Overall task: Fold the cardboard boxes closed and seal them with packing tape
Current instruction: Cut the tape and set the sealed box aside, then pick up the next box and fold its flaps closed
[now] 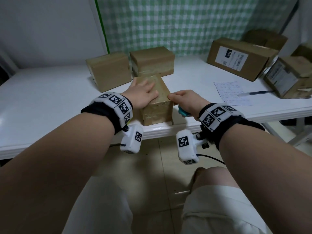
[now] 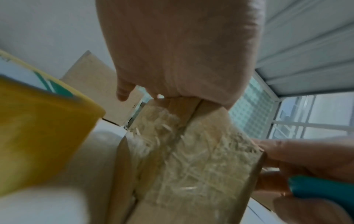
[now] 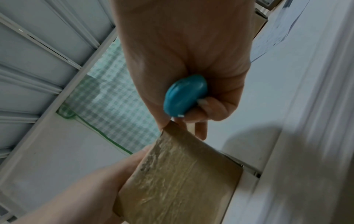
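A small cardboard box (image 1: 158, 108) stands closed at the front edge of the white table (image 1: 50, 92), its near face covered with wrinkled clear tape (image 2: 193, 159). My left hand (image 1: 143, 93) lies flat on the box top with straight fingers. My right hand (image 1: 184, 100) is at the box's upper right corner, its thumb and fingertip touching the corner, its other fingers curled round a blue tool (image 3: 184, 95), (image 1: 183, 113), (image 2: 321, 189). What the tool is cannot be told.
Two closed taped boxes (image 1: 109, 70), (image 1: 152, 60) stand just behind. Labelled boxes (image 1: 239, 56), (image 1: 288, 75) crowd the right end, with a written sheet (image 1: 231, 93) and a pen (image 1: 255, 93) in front. A yellow object (image 2: 38, 128) shows in the left wrist view.
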Available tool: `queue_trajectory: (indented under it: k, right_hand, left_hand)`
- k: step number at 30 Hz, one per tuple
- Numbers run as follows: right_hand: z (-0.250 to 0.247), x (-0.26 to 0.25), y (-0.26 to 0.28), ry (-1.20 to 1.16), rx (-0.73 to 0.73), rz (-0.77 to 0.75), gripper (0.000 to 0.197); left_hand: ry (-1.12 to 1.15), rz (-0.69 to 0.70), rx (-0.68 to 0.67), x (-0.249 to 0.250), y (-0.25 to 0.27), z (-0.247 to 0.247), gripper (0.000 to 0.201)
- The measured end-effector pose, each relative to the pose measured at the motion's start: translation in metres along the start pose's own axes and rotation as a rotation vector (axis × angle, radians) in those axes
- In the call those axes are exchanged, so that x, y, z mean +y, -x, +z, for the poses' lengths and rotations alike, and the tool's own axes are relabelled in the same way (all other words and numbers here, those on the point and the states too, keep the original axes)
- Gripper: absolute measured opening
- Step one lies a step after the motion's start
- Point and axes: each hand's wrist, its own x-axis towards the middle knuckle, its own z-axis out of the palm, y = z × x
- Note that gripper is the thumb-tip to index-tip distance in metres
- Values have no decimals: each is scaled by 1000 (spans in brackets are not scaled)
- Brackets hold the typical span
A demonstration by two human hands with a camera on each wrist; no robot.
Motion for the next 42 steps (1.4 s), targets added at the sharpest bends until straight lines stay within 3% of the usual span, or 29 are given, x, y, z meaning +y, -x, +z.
queue_trajectory:
  k: [4,11,15,18,22,30,37,42]
  right_hand:
    - [-2,1,2,31,-88,130,54]
    - [-3,1,5,-95,-152,177,52]
    - [-13,2,3,-194,-174,115,48]
    - [-21,4,-2,-263,-144,71,51]
    - [-32,4,-14,-417,29,120,63]
    - [-64,18,-81,-463,383,184,66]
    - [-80,28,-164,-410,458,239,68]
    - [-88,24,-212,-362,471,216,49]
  left_hand:
    - [343,-214,83,0,-2,0,93]
    - [782,-223,43,5,13,-11,30]
    - [1037,-200,-60,15,22,-25,41]
    - [1012,-140,-71,21,18,-33,52]
    - [945,-104,-55,31,1,-44,56]
    - [601,-81,219,30,-66,-65,55]
    - [395,-138,283,15,-137,-82,58]
    - [299,-154,286,3,-178,-88,68]
